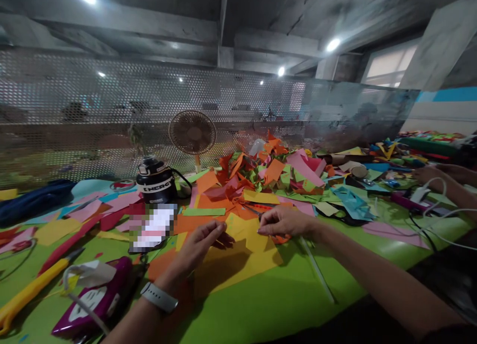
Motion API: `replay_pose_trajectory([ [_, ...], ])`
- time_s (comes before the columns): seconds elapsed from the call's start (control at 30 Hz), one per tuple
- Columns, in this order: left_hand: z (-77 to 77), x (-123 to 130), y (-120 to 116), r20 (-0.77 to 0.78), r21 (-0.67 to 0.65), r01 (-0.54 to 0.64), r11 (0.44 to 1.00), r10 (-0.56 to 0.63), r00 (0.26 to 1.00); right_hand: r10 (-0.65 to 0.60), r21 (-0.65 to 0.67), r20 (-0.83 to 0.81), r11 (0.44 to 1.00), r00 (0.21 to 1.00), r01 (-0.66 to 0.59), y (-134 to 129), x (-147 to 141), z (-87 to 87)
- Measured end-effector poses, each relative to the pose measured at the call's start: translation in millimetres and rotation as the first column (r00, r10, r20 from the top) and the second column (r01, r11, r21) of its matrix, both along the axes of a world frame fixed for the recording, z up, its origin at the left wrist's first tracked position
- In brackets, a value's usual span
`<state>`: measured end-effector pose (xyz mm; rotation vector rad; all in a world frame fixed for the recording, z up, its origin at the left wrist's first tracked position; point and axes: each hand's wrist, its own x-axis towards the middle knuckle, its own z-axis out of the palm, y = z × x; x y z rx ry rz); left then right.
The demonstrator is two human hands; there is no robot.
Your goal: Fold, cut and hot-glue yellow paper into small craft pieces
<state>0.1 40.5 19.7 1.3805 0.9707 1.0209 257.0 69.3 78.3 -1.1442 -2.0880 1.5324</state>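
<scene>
My left hand, with a pale watch band on its wrist, is over a yellow sheet. Its thumb and forefinger are pinched together; anything between them is too small to see. Opposite, my right hand also pinches its fingertips above the sheet's right side, and what it holds, if anything, cannot be made out. Partly hidden below that hand lies an orange piece. Orange sheets and a light green strip lie just behind the hands.
A heap of coloured scraps rises behind. Around it are a fan, a black jug, a phone-like object, a purple device, a yellow-handled tool and a pale rod. Another person's hands are at right.
</scene>
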Motion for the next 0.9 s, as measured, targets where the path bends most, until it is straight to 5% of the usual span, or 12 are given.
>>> replay_pose_trajectory([
  [0.1, 0.2, -1.3, 4.1, 0.084, 0.012, -0.210, 0.978, 0.208, 0.974, 0.035, -0.027, 0.003, 0.999, 0.999, -0.035, 11.4, 8.4, 3.6],
  [0.2, 1.6, -1.6, 7.2, 0.111, -0.019, -0.332, 0.943, 0.332, 0.937, -0.113, 0.022, -0.109, 0.993, 0.988, 0.116, 32.2, 13.1, 7.8],
  [0.33, 2.6, 2.5, 6.4, 0.070, -0.046, -0.283, 0.958, 0.286, 0.956, -0.433, 0.063, -0.284, 0.882, 0.855, 0.468, 66.5, 7.4, 12.5],
  [0.5, 6.4, 8.3, -0.2, 0.051, -0.058, -0.205, 0.977, 0.208, 0.977, -0.496, 0.062, -0.290, 0.844, 0.819, 0.533, 92.1, -5.6, 11.2],
  [0.7, 14.9, 12.6, -9.1, 0.084, -0.036, -0.191, 0.981, 0.193, 0.978, -0.291, 0.048, -0.219, 0.950, 0.931, 0.308, 71.2, -18.6, -0.2],
  [0.77, 17.8, 8.9, -9.1, 0.114, 0.033, -0.287, 0.957, 0.282, 0.953, -0.152, 0.067, -0.144, 0.984, 0.978, 0.163, 59.9, -19.6, -0.4],
  [0.8, 19.9, 5.2, -8.1, 0.153, 0.080, -0.380, 0.921, 0.366, 0.918, -0.079, 0.071, -0.084, 0.994, 0.993, 0.085, 55.1, -19.2, 1.0],
  [0.9, 28.5, -11.0, -1.4, 0.385, 0.167, -0.702, 0.692, 0.609, 0.693, 0.147, 0.070, 0.152, 0.985, 0.977, -0.159, 45.4, -16.6, 9.7],
])
